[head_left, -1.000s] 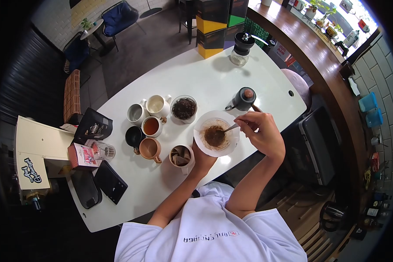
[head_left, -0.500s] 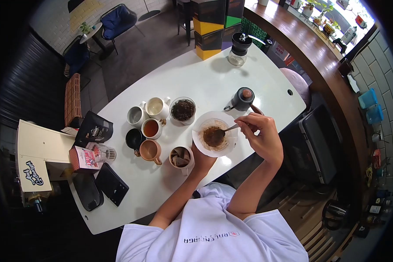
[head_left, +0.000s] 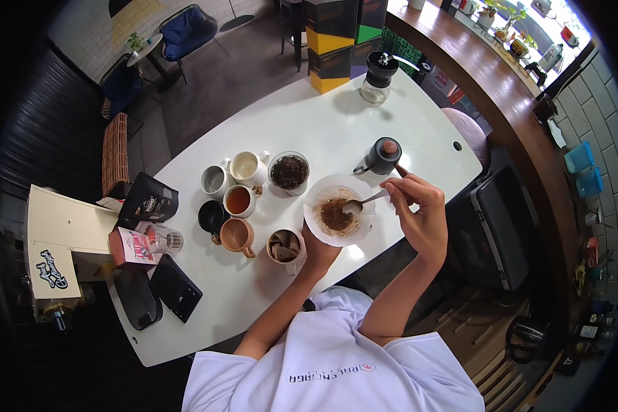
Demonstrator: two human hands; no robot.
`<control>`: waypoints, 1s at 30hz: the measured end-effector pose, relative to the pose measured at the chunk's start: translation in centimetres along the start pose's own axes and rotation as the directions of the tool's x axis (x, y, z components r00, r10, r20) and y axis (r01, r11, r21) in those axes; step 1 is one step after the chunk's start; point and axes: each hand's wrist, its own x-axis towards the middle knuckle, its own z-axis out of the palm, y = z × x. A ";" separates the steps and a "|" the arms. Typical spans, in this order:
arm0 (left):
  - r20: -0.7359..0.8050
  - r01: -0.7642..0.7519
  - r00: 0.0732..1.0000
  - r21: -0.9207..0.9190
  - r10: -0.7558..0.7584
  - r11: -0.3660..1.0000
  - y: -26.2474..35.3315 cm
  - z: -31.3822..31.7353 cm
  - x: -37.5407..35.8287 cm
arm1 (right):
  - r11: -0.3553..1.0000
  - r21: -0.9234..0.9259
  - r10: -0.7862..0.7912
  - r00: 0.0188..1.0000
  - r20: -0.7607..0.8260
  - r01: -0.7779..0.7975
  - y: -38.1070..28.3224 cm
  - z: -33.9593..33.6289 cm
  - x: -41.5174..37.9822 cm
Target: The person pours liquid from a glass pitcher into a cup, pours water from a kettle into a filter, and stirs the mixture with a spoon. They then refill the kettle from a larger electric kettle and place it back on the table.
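My right hand (head_left: 422,209) pinches the handle of a metal spoon (head_left: 353,207), whose bowl is inside a white paper filter (head_left: 357,233) with wet brown grounds (head_left: 334,215) at its bottom. Around the near left side of the filter, my left hand (head_left: 319,250) is wrapped; its fingers are mostly hidden beneath, and whatever supports the filter is hard to see. Close to the left hand stands a mug (head_left: 285,246) with tea bags in it. A glass of dark grounds (head_left: 288,172) stands just beyond the filter's left side.
Several cups, one with reddish tea (head_left: 237,200), cluster left of centre. A dark lidded pot (head_left: 382,156) stands beyond my right hand, and a hand grinder (head_left: 377,77) at the far edge. Two dark devices (head_left: 176,288) and a black pouch (head_left: 148,200) lie or stand at left.
The spoon's bowl has turned so its pale metal shows more, and it has shifted slightly right. My right hand has moved slightly right. My left hand has barely moved.
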 end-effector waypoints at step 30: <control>-0.019 -0.114 0.993 0.092 0.116 0.989 -0.3 0.0 0.2 | 0.998 0.052 0.022 0.999 0.025 -0.023 0.8 0.1 0.2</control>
